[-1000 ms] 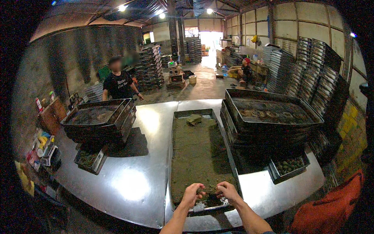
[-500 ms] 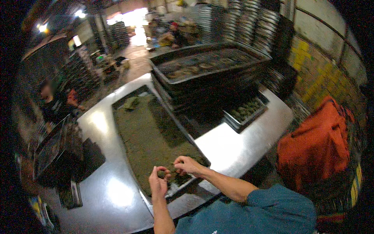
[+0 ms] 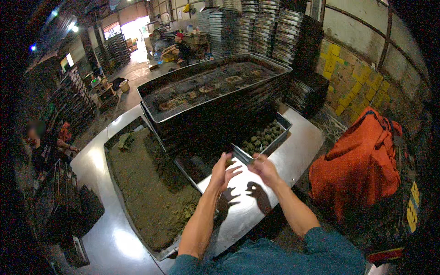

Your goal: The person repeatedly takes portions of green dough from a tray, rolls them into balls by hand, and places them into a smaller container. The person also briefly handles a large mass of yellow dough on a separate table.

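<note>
My left hand [image 3: 222, 175] is over the bright metal table, its fingers stretched and apart. Close by on the right, my right hand [image 3: 266, 171] has curled fingers at the near corner of a small metal tray [image 3: 283, 134]; motion blur hides whether they grip it or anything else. Dark, rough round balls [image 3: 261, 139] lie clustered in that tray. Both hands throw sharp shadows on the metal below. To the left of my forearms, a sunken bin holds a bed of brown-green, crumbly material [image 3: 151, 183], with a loose clump [image 3: 125, 141] at its far end.
A stack of large black trays [image 3: 215, 107] stands on the table beyond my hands. An orange-red cloth cover [image 3: 357, 165] hangs at the right. One person [image 3: 43, 144] is at the left; another [image 3: 182, 49] sits farther back by tall tray stacks [image 3: 261, 27].
Both hands have left the near end of the crumbly material and moved right, to the small tray. The left fingers have spread from a curl. My view has turned right.
</note>
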{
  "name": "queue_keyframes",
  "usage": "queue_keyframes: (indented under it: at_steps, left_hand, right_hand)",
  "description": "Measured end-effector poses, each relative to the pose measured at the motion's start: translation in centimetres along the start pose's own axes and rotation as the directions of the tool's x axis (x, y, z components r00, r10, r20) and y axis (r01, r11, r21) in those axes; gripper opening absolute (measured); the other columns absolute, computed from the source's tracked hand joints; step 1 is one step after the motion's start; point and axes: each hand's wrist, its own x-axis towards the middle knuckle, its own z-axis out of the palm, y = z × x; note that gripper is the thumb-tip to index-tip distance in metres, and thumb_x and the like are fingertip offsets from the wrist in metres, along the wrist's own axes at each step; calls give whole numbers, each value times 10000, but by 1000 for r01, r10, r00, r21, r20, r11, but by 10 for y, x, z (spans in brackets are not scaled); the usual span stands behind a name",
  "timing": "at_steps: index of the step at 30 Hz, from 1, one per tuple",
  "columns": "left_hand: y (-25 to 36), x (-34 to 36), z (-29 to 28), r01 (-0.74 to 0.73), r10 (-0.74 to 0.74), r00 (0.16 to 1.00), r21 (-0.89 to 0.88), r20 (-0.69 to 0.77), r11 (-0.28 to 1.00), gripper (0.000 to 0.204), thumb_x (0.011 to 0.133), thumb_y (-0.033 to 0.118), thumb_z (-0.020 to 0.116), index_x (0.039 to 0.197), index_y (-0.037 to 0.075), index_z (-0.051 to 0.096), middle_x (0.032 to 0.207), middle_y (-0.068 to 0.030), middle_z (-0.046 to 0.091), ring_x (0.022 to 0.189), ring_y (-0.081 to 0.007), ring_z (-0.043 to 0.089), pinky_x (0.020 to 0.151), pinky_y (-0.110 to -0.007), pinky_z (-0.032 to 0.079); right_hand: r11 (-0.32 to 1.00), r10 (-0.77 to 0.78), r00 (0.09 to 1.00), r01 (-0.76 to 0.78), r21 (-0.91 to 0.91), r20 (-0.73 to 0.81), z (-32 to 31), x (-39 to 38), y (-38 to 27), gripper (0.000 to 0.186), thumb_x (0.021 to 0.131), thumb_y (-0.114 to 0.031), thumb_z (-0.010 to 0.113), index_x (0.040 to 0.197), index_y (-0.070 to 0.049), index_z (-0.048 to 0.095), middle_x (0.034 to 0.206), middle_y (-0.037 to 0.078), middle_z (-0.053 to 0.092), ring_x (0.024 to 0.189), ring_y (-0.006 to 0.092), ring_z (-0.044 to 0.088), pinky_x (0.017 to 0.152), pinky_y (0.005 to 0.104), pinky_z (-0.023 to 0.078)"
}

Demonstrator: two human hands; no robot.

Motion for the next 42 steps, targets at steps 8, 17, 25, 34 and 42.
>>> queue_keyframes:
  at_steps: [8,17,25,34,42]
  left_hand:
    - [52,-61,-36,-278,416,902,583,-114,763,423,919,239,565,1244,-28,517,1167,-116,574,998,-206,605,846,-314,509]
    - [21,-314,-167,-239,550,484,502,-681,831,251,957,159,487,1111,-18,576,1092,-124,622,987,-204,625,804,-299,520]
    - [-50,-392,-190,-356,428,376,298,-822,886,256,953,178,498,1102,-17,572,1090,-145,627,976,-228,632,806,-336,519]
    - [-58,-412,-203,-402,421,405,256,-812,879,262,953,187,497,1103,-14,573,1096,-143,626,993,-230,625,822,-340,511]
    - [-55,-402,-202,-361,403,489,242,-774,901,250,957,181,491,1095,-9,577,1090,-134,630,986,-225,627,823,-334,507]
  right_hand:
    - [872,-159,987,157,-464,36,-4,-11,-30,256,888,-112,555,1107,19,576,904,100,632,713,169,627,609,283,535]
    - [112,47,534,837,-536,844,154,-78,107,276,800,-58,601,1071,-10,581,941,149,607,887,326,615,686,425,534]
    - [-324,461,540,841,-432,704,174,-72,145,140,743,-112,574,768,-9,665,785,202,656,746,342,671,657,422,556]
    - [-174,682,490,830,-530,543,199,-60,123,393,727,-286,711,1083,-125,671,892,180,672,840,361,646,755,442,515]
    - [-121,713,419,863,-490,562,179,-53,141,351,698,-255,719,1016,-109,691,863,191,668,817,358,647,741,428,518]
